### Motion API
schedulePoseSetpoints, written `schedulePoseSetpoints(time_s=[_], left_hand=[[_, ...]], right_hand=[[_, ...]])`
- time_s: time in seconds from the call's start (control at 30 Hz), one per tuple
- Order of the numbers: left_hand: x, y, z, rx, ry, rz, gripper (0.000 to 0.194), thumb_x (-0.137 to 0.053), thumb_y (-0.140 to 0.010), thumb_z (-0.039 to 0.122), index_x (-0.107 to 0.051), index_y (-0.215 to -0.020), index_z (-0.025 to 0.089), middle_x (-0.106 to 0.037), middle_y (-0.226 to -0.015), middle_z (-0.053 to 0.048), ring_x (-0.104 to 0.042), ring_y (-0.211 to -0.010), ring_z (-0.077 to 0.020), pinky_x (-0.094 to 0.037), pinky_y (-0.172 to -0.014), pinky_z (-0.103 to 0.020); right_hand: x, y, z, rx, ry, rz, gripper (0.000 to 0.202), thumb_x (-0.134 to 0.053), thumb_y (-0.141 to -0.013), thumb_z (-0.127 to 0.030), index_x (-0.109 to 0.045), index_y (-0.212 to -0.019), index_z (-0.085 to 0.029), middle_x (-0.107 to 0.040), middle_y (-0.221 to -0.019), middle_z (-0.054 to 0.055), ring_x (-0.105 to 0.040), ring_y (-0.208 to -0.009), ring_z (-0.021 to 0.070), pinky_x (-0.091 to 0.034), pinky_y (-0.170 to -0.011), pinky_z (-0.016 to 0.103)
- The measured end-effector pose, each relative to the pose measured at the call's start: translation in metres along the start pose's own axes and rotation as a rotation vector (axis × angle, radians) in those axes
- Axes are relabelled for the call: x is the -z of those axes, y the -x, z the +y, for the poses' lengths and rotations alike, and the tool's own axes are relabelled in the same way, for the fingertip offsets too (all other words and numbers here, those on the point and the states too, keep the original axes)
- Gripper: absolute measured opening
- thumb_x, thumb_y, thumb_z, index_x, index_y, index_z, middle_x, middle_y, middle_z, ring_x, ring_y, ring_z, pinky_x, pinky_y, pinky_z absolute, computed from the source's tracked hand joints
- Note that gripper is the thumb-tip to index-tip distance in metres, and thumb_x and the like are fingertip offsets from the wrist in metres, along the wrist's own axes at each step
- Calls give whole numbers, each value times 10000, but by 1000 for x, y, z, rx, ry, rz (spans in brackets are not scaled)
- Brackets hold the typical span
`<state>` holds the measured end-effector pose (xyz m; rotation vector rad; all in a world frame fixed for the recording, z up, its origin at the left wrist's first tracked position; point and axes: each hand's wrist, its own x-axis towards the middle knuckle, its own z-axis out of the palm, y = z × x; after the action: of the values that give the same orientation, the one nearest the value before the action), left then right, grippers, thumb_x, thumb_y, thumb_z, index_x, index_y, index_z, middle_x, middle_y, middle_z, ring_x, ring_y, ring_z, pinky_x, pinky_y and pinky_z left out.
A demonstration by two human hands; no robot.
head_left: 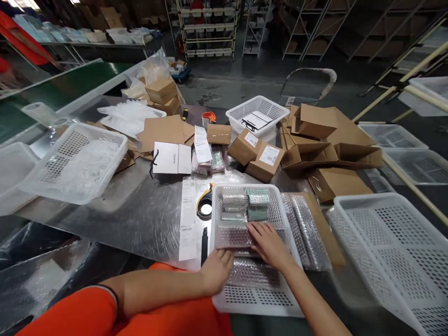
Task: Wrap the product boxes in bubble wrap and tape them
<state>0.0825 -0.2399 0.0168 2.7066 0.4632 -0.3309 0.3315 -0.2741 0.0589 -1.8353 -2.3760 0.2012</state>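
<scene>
In front of me is a white plastic basket [257, 301] holding several bubble-wrapped packages. My left hand [217, 270] is at its left side, fingers curled against the near left end of a pinkish bubble-wrapped package [233, 235]. My right hand [268, 243] grips that package's right part, fingers over the top; its thumb is partly hidden. Nearer me in the basket lies another long bubble-wrapped package [254, 273]. At the far end are a greenish bubble-wrapped bundle [258, 197] and a clear one [234, 200].
Left of the basket lie a tape roll [205, 207], a black-handled tool [205, 242] and a label strip [188, 219]. Bubble-wrapped packs [310, 228] lie right, beside an empty white basket [392, 247]. Beyond are a white paper bag [168, 157], labelled cartons [266, 158] and open boxes [315, 126].
</scene>
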Motion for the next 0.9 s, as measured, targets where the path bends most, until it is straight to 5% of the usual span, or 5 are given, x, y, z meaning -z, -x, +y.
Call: schedulePoseSetpoints(time_s=[0.17, 0.33, 0.53, 0.67, 0.9], left_hand=[[1, 23, -7, -297, -91, 155, 230, -526, -944, 238, -660, -1103, 139, -713, -1060, -127, -626, -1007, -231, -470, -1011, -426], [24, -9, -17, -177, -189, 486, 487, -514, -952, 339, -528, -1401, 153, -536, -1470, -189, -475, -1345, -331, -360, -1118, -530], [18, -48, -33, -53, -385, 445, 572, -480, -964, 254, -410, -1524, 158, -535, -1481, -177, -482, -1352, -310, -373, -1088, -478], [-1, -42, -37, -58, -375, 438, 625, -473, -966, 222, -333, -1574, 192, -548, -1470, -171, -480, -1340, -307, -365, -1088, -473], [4, -42, -37, 6, -194, 267, 663, -466, -971, 259, -267, -1604, 261, -409, -1597, -153, -400, -1414, -350, -293, -1142, -495]], right_hand=[[-6, -5, 4, -33, -90, -53, 667, -574, -770, -93, -484, -1423, -193, -625, -1331, 160, -571, -1192, 355, -468, -1014, 533], [-13, -4, 4, -127, -224, -84, 707, -569, -775, -153, -471, -1472, -219, -590, -1391, 142, -525, -1287, 324, -384, -1121, 561], [-8, -1, 40, -249, -341, 96, 663, -588, -827, -404, -501, -1462, -234, -513, -1491, 150, -449, -1389, 333, -356, -1151, 575], [-1, 40, 113, -848, -195, 516, 615, -427, -905, -465, -483, -1446, -181, -559, -1411, 197, -506, -1327, 349, -402, -1103, 579], [-43, 78, 161, -1133, -507, 334, 811, -518, -786, -588, -447, -1452, -130, -597, -1366, 203, -575, -1253, 365, -469, -1044, 498]])
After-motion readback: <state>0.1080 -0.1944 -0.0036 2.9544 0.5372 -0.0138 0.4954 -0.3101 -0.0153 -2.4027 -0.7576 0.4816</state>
